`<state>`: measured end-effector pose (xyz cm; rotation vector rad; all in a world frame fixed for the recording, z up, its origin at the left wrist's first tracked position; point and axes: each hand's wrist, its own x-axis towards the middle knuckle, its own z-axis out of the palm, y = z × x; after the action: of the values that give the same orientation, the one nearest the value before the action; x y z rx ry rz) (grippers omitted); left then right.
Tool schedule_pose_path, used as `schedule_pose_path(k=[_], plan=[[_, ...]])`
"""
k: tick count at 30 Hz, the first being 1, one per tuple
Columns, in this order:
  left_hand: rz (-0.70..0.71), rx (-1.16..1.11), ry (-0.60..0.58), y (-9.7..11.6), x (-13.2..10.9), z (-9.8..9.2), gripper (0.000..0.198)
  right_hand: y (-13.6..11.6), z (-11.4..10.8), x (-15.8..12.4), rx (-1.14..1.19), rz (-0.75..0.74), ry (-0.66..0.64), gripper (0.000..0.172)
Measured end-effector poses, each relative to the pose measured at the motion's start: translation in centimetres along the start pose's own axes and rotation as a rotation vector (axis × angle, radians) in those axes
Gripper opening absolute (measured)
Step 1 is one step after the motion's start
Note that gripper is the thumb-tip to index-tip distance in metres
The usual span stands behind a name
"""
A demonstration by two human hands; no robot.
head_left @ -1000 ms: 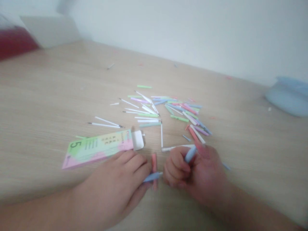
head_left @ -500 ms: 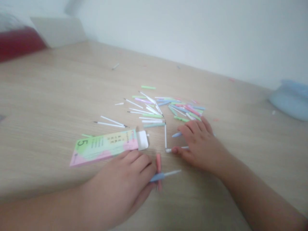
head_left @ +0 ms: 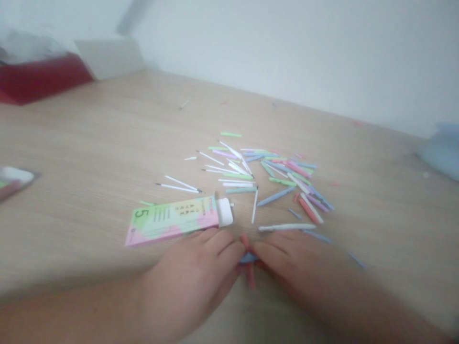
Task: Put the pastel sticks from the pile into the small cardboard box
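Observation:
My left hand [head_left: 195, 274] rests low on the wooden table [head_left: 89, 143], fingers curled, pinching a blue pen piece [head_left: 248, 258] at its tip. My right hand [head_left: 287, 255] lies beside it, fingertips meeting the left hand's at that same blue piece. A red pen piece [head_left: 249, 277] lies under and between the two hands. Just above the left hand lies a pastel pen box [head_left: 172, 220] with its white flap open. Beyond the hands several pastel pen barrels and white refills [head_left: 272, 174] are scattered. The picture is blurred.
A red box [head_left: 39, 79] and a white box [head_left: 107, 55] stand at the far left corner by the wall. A pale blue object [head_left: 442, 150] sits at the right edge. Another flat package [head_left: 12, 179] shows at the left edge.
My right hand has left the scattered pieces and come back to the left hand, closing on the blue piece. A blue barrel now lies where that hand had been. The view shifted left.

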<state>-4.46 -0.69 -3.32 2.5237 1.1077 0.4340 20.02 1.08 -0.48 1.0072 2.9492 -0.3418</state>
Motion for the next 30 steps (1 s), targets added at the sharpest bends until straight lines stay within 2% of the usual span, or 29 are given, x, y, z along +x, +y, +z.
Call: schedule_pose_path(k=[4,7,9,14,18,21,23,26,27,30], plan=[[-0.063,-0.045,0.063,0.1,-0.2,0.0,0.038,2.6,-1.5,-0.7,0.044,0.142,0.022,0.018],[-0.084,-0.018,0.155,0.0,-0.3,0.4,0.055,4.8,-2.2,-1.0,0.069,0.202,0.061,0.022],[-0.067,-0.014,0.159,-0.1,-0.3,0.4,0.061,6.4,-2.0,-1.1,0.065,0.213,0.108,0.024],[0.042,-0.071,-0.096,0.1,0.2,-0.3,0.033,9.5,-0.4,-0.8,-0.029,0.225,0.198,0.026],[0.059,-0.056,-0.128,0.2,0.4,-0.6,0.023,10.5,0.6,-0.6,-0.096,0.262,0.221,0.029],[0.058,-0.048,-0.130,0.3,0.4,-0.8,0.021,9.6,0.6,-0.6,-0.184,0.291,0.343,0.034],[0.060,-0.046,-0.135,0.4,0.5,-0.9,0.020,7.9,0.3,-0.6,-0.218,0.264,0.391,0.034],[0.048,-0.044,-0.149,0.6,0.6,-0.9,0.015,4.1,-0.1,-0.4,-0.096,0.121,0.263,0.034],[0.036,-0.044,-0.137,0.6,0.6,-0.7,0.014,2.9,-0.1,-0.3,-0.037,0.072,0.198,0.041],[-0.026,-0.009,-0.003,0.4,0.3,0.1,0.022,0.3,0.4,0.2,0.078,-0.029,0.065,0.090]])
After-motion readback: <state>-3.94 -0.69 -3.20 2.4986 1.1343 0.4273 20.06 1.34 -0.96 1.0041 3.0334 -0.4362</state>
